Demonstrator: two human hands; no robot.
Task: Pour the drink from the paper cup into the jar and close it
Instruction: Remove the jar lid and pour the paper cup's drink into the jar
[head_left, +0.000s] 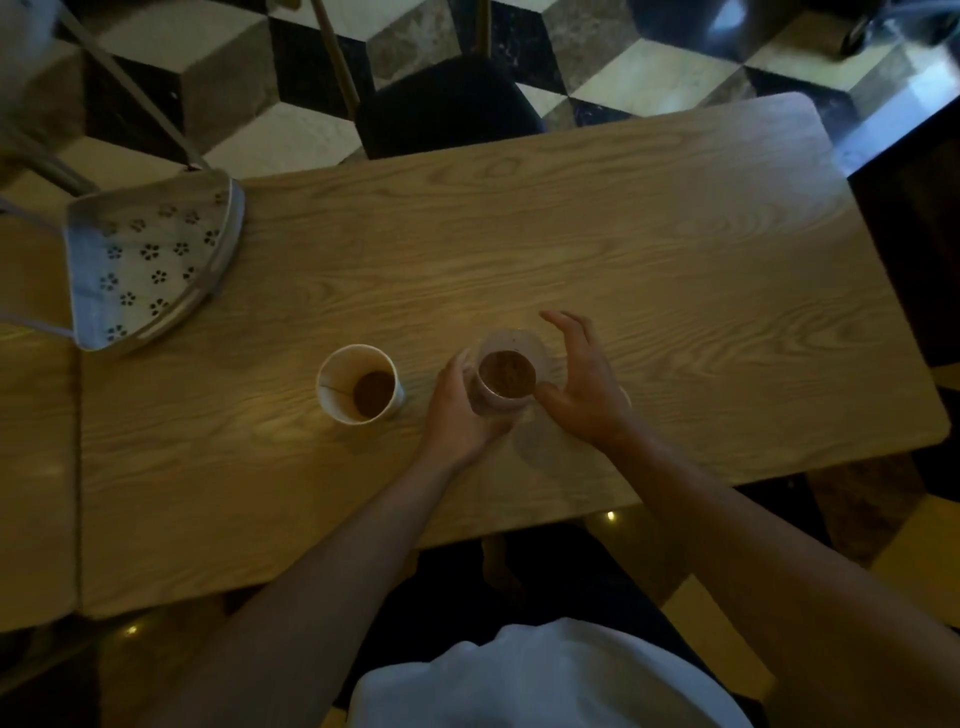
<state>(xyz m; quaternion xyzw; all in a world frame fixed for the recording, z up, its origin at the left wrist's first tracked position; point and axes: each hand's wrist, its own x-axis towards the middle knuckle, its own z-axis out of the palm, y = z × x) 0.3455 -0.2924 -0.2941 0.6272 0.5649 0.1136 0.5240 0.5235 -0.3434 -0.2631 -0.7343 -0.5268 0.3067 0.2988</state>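
A white paper cup (358, 384) stands on the wooden table (571, 249) with a little brown drink at its bottom. To its right stands a clear jar (506, 371), uncovered, with brown liquid in it. My left hand (460, 415) wraps the jar's left and near side. My right hand (584, 384) hovers at the jar's right with fingers spread; its thumb lies close to the glass and it holds nothing. A small pale edge (626, 397) shows past the right hand; I cannot tell what it is. No lid is clearly visible.
A metal chair seat with flower-shaped holes (150, 265) overlaps the table's left end. A dark stool (447, 104) stands beyond the far edge on a checkered floor. A second table (36, 441) adjoins on the left.
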